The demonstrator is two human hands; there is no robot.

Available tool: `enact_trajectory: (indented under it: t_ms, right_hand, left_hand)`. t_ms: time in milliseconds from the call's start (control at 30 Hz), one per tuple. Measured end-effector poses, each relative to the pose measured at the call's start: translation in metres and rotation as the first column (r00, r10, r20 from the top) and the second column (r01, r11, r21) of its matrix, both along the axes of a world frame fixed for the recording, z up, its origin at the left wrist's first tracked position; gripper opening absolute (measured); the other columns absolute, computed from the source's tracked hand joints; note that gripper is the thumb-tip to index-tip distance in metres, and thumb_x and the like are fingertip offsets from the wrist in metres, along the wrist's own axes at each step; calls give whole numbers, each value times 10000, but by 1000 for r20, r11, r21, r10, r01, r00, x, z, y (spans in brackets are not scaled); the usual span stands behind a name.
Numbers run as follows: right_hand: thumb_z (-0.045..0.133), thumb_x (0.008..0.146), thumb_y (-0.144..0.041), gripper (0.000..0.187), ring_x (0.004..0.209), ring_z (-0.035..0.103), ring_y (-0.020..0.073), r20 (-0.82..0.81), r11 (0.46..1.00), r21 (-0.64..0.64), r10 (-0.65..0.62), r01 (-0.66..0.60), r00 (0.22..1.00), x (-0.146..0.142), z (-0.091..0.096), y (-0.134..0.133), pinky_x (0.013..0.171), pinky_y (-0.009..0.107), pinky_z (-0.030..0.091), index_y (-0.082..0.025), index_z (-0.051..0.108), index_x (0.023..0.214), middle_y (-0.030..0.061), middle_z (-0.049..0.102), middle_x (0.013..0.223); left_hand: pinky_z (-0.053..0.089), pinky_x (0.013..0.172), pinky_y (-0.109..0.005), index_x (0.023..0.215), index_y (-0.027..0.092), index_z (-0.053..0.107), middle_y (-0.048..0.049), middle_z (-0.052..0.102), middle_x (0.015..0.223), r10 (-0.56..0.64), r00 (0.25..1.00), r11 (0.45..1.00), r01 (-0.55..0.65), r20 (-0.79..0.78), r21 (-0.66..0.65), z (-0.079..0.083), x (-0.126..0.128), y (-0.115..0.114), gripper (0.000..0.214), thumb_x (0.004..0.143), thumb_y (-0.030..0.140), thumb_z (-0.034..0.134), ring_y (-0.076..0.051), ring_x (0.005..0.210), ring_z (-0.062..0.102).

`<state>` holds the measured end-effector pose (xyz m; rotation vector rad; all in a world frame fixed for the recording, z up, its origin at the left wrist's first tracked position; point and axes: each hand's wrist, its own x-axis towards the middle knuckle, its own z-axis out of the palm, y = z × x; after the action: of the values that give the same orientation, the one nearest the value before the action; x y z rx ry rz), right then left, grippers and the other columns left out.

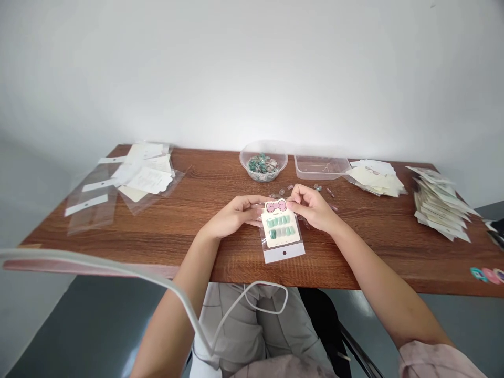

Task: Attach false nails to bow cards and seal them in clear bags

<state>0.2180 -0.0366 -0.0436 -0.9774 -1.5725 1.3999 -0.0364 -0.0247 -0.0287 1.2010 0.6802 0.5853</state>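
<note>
A cream card of green press-on nails (pixel 280 231), topped with a pink bow, lies inside a clear plastic bag (pixel 284 254) whose white header strip with a dark hole faces my body. My left hand (pixel 235 215) grips the bag and card at the upper left edge, thumb toward the bow. At the upper right corner my right hand (pixel 314 208) pinches the same bag beside the bow. The fingers partly cover the bag's far edge. Small loose pieces (pixel 282 192) lie on the table just beyond both hands.
Behind stand a round clear bowl (pixel 263 177) of green and clear nails and a shallow clear box (pixel 321 168). Bags and cards (pixel 145 173) spread at left. Cream cards (pixel 376 178) and a packed stack (pixel 439 205) sit right. A white cable (pixel 173 286) crosses in front.
</note>
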Motion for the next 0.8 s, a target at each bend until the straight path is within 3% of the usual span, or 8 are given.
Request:
enact_trajectory:
  t_ms: [233,333,400,500,633,700,800]
  right_hand:
    - [757,879,-571,520,605,390,117,66,988,6,-157,157,985,7,1,6,543,260,330,-256,359,768,-67,404,689]
    - [777,853,-603,481,577,456,110,69,993,-90,-70,76,995,8,2,6,505,241,348,-255,446,837,-70,494,675]
    - [799,838,-593,458,586,555,128,96,985,-173,-3,20,995,7,2,5,487,239,378,-259,538,1010,-44,635,729]
    - [803,840,-578,506,609,644,151,181,976,-220,42,-1,983,6,3,5,490,250,435,-228,632,1162,18,746,810]
    - [797,822,-608,431,605,650,145,193,978,-208,67,-26,979,12,6,9,527,256,485,-188,705,847,19,729,724]
    - [793,824,-613,429,634,661,144,171,986,-167,12,17,985,18,7,12,556,253,502,-193,707,810,15,737,740]
    - [801,822,-597,396,720,706,158,123,978,-106,-169,182,978,30,11,17,596,254,539,-210,739,871,30,782,863]
  left_hand:
    - [634,771,-267,1418,269,623,-77,806,1101,214,973,977,-214,89,-12,0,-2,0,606,846,270,821,-179,914,762]
    - [627,771,-233,1276,242,712,-65,801,1119,318,940,947,-320,121,-2,-1,-1,2,468,826,284,835,-158,916,752]
    - [627,785,-231,1158,198,761,-73,794,1142,361,925,931,-365,115,7,-3,0,3,367,815,300,843,-156,924,748]
    - [630,783,-244,1131,180,771,-73,793,1119,380,919,923,-384,100,23,-5,3,4,384,779,293,874,-165,913,748]
    - [636,784,-271,1156,197,756,-59,797,1099,352,930,929,-361,110,84,-1,5,1,439,753,293,901,-182,889,762]
    - [636,811,-288,1184,214,737,-69,795,1153,319,942,938,-329,107,106,2,4,-1,446,776,314,887,-212,945,779]
    - [627,791,-292,1220,233,703,-91,762,1290,297,952,942,-305,78,141,5,3,-1,445,819,354,854,-245,1005,791]
